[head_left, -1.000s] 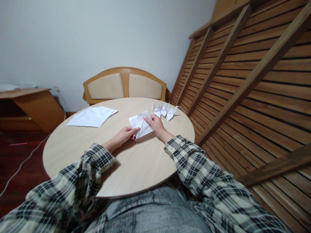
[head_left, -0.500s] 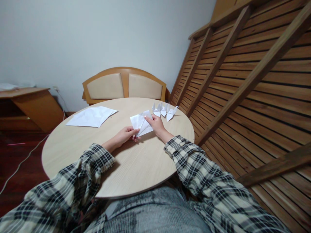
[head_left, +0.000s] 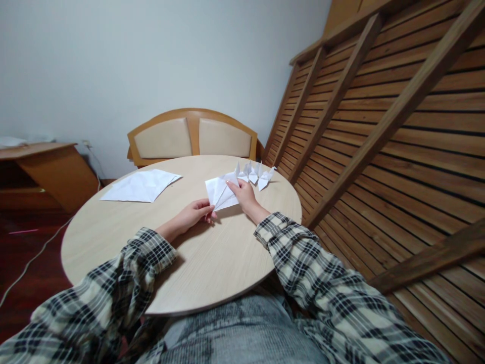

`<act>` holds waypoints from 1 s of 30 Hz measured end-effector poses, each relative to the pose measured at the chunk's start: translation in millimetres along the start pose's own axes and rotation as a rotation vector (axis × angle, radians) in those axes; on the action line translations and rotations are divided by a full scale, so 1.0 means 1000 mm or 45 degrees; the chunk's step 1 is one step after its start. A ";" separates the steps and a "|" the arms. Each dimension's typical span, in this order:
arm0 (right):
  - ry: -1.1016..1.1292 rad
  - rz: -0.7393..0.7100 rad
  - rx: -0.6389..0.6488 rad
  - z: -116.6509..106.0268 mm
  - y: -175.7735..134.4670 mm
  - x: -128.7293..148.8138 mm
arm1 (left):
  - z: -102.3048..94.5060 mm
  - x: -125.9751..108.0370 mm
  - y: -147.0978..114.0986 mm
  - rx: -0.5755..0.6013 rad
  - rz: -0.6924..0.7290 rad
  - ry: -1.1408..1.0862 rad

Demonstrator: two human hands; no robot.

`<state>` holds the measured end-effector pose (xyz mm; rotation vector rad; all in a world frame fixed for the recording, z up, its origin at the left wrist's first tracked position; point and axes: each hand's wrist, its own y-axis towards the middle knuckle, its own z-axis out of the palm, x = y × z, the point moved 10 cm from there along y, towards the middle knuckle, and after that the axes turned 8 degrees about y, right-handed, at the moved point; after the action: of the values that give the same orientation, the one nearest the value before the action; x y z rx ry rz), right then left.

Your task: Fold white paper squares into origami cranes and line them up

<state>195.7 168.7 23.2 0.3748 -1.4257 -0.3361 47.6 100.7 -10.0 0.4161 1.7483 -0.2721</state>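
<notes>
A folded sheet of white paper (head_left: 222,193), with crease lines across it, is held between both hands over the round table. My left hand (head_left: 197,212) pinches its lower left corner between thumb and fingers. With the thumb lying on top, my right hand (head_left: 244,194) grips the paper's right side; the fingers beneath are mostly hidden. Just beyond the right hand stand several white origami cranes (head_left: 265,177) in a row, partly overlapping one another.
White paper sheets (head_left: 140,185) lie on the left part of the pale round table (head_left: 212,273). Behind the table is a wooden headboard (head_left: 195,132) with cream panels. A slatted wooden panel (head_left: 379,151) leans along the right. A desk (head_left: 56,172) stands at the left.
The left hand has shifted slightly left along the paper's lower corner. The right hand keeps its grip almost unchanged. The whole view has tilted a little.
</notes>
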 end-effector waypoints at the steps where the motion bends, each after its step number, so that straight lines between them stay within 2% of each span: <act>1: 0.003 0.000 -0.004 -0.001 0.000 0.000 | 0.001 0.000 0.000 0.010 -0.002 -0.017; 8: 0.054 0.013 0.011 0.002 -0.001 0.001 | -0.001 0.007 0.000 -0.006 -0.064 -0.127; 15: 0.158 0.120 0.103 0.018 -0.008 0.002 | 0.002 -0.001 -0.001 -0.005 -0.048 0.110; 21: 0.322 0.260 0.176 0.025 -0.010 -0.003 | -0.001 -0.003 0.000 -0.033 -0.034 0.166; 30: 0.380 0.380 0.239 0.029 -0.011 -0.010 | -0.004 0.002 -0.001 -0.077 -0.069 0.143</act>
<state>165.5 161.4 12.3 0.3420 -1.1994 0.0953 43.7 101.4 -11.1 0.3462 1.8752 -0.2382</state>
